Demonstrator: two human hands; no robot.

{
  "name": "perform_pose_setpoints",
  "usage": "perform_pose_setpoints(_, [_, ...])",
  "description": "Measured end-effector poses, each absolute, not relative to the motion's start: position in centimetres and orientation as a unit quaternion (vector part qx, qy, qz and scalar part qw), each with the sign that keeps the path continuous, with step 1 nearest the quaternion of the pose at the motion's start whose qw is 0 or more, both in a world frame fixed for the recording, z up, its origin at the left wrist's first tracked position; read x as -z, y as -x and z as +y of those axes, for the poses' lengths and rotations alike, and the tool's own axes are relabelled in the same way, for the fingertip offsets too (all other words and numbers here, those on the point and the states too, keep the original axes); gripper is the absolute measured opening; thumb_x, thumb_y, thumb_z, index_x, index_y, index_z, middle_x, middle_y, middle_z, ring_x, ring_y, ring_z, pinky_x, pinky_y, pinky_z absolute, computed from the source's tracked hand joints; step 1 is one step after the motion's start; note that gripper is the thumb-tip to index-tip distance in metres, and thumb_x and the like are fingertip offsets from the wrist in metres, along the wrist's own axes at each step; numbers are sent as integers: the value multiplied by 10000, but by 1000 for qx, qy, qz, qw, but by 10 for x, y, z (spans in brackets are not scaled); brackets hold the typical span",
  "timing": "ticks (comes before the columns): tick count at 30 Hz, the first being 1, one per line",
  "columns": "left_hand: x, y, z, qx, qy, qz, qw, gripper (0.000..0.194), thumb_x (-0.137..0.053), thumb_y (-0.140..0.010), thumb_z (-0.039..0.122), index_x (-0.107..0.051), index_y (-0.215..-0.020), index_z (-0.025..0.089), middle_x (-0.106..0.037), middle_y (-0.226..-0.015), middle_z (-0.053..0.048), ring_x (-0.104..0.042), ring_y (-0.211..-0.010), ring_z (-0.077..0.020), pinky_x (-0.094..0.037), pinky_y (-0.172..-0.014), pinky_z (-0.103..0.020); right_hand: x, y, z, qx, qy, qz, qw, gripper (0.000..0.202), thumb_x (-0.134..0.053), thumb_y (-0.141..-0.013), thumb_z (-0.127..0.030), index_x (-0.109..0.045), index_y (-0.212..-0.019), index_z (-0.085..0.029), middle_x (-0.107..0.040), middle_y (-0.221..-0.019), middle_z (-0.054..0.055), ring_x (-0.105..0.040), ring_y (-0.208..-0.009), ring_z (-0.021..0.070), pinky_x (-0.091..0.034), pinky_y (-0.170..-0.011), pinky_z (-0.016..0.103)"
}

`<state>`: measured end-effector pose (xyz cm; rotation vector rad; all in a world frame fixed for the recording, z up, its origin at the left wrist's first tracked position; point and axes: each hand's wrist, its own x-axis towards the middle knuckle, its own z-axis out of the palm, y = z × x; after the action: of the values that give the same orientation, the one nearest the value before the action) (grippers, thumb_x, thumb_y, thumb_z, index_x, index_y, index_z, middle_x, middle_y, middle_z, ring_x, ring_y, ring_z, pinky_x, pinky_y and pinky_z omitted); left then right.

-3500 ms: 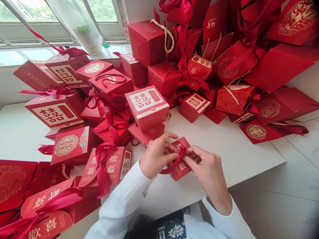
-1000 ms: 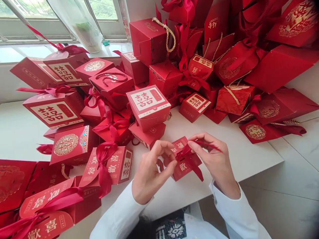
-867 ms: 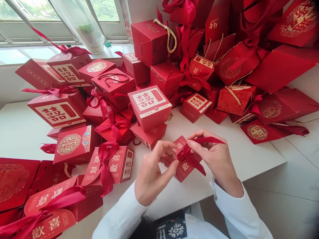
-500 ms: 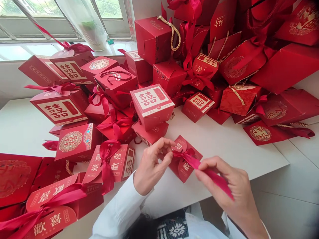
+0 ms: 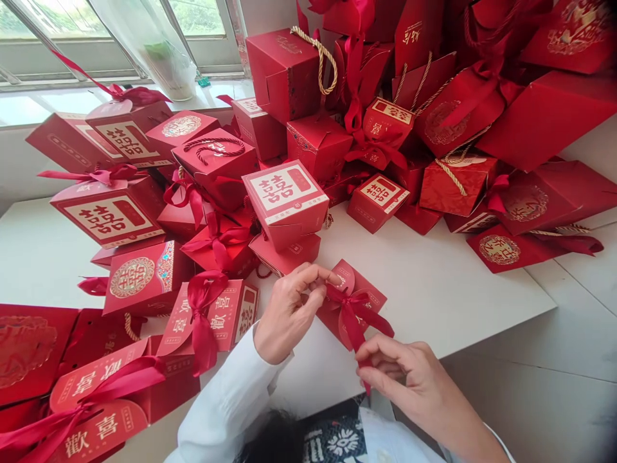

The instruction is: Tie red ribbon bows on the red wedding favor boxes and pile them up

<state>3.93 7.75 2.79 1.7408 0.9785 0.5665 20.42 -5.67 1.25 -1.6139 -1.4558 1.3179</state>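
A small red box (image 5: pixel 370 295) with pale lettering lies on the white table near its front edge. Dark pink ribbon (image 5: pixel 354 308) is knotted across its top, with tails hanging toward the front. At the box's left side, my left hand (image 5: pixel 292 308) has thumb and index finger pinched on the ribbon near the knot. My right hand (image 5: pixel 400 370) is closed in front of the box, thumb and fingertips pinching one ribbon tail just past the table edge.
Many red gift boxes (image 5: pixel 285 193) crowd the back and left of the white table (image 5: pixel 486 302), some stacked. A ribboned box (image 5: pixel 222 315) lies left of my left hand. A plastic-wrapped vase (image 5: pixel 168 71) stands on the windowsill.
My right hand has moved left and toward the table's front edge, now on a tail that hangs down; another tail lies loose to the right. My left hand stays beside the knot.
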Motion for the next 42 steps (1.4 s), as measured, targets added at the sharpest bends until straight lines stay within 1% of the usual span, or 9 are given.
perform_pose_setpoints(5, [-30, -37, 80, -216, -748, 394, 488, 271, -487, -916, 374, -661, -1005, 186, -567, -830, -32, -506, -679, -123, -409, -558, -206, -23, -221, -54, -381, 634, -593, 319, 157, -524, -911, -331, -668, -916, -268, -610, -641, -46, -541, -480, 93, -437, -467, 190])
perform_pose_setpoints(10, [-33, -42, 78, -179, -781, 383, 460, 198, -611, -863, 344, -647, -976, 186, -614, -819, -1, -439, -579, -87, -381, -541, -196, -24, -225, -27, -161, 719, -545, 399, 142, -600, -867, -363, -650, -943, -254, -634, -800, 1, -538, -613, 126, -449, -540, 228])
perform_pose_setpoints(18, [-29, -49, 76, -199, -776, 390, 455, 103, -725, -757, 206, -649, -819, 174, -610, -687, 44, -408, -523, -67, -338, -512, -179, -14, -213, 0, -201, 683, -571, 409, 74, -613, -851, -213, -659, -798, -240, -624, -799, -17, -533, -661, 121, -425, -603, 243])
perform_pose_setpoints(23, [-24, -45, 78, -232, -751, 403, 469, 190, -744, -732, 221, -577, -672, 153, -507, -589, 61, -367, -507, -61, -296, -488, -178, -13, -215, -2, -174, 687, -545, 447, 116, -607, -854, -201, -642, -748, -230, -628, -760, -28, -518, -628, 110, -421, -605, 245])
perform_pose_setpoints(29, [-28, -37, 81, -194, -763, 380, 486, 226, -735, -753, 309, -573, -711, 157, -439, -574, 68, -358, -534, -77, -292, -510, -198, -11, -216, -2, -175, 690, -542, 446, 99, -627, -842, -194, -646, -755, -238, -633, -759, -43, -524, -628, 98, -434, -617, 231])
perform_pose_setpoints(32, [-33, -37, 80, -196, -781, 380, 455, 326, -751, -724, 428, -628, -865, 162, -484, -680, 40, -397, -576, -97, -325, -547, -219, -13, -214, -1, -169, 684, -558, 438, 98, -629, -842, -180, -641, -763, -237, -631, -769, -43, -527, -653, 99, -435, -642, 228])
perform_pose_setpoints(35, [-34, -43, 76, -231, -789, 381, 423, 262, -673, -815, 407, -656, -959, 188, -558, -845, -4, -483, -686, -120, -385, -672, -240, -14, -213, -1, -158, 675, -576, 434, 90, -626, -850, -181, -635, -776, -233, -627, -781, -40, -520, -658, 98, -434, -648, 225])
perform_pose_setpoints(39, [-30, -58, 70, -241, -797, 375, 408, 86, -658, -843, 285, -664, -827, 201, -633, -820, 5, -512, -788, -153, -387, -740, -255, -14, -212, -1, -146, 668, -586, 435, 96, -626, -851, -164, -628, -781, -229, -624, -767, -43, -525, -669, 94, -434, -650, 214])
perform_pose_setpoints(42, [-26, -65, 68, -242, -796, 395, 389, 98, -655, -833, 218, -624, -745, 190, -633, -757, 17, -480, -748, -155, -381, -703, -255, -13, -212, -1, -144, 665, -584, 442, 100, -624, -853, -155, -626, -782, -225, -625, -765, -46, -541, -658, 86, -446, -644, 205])
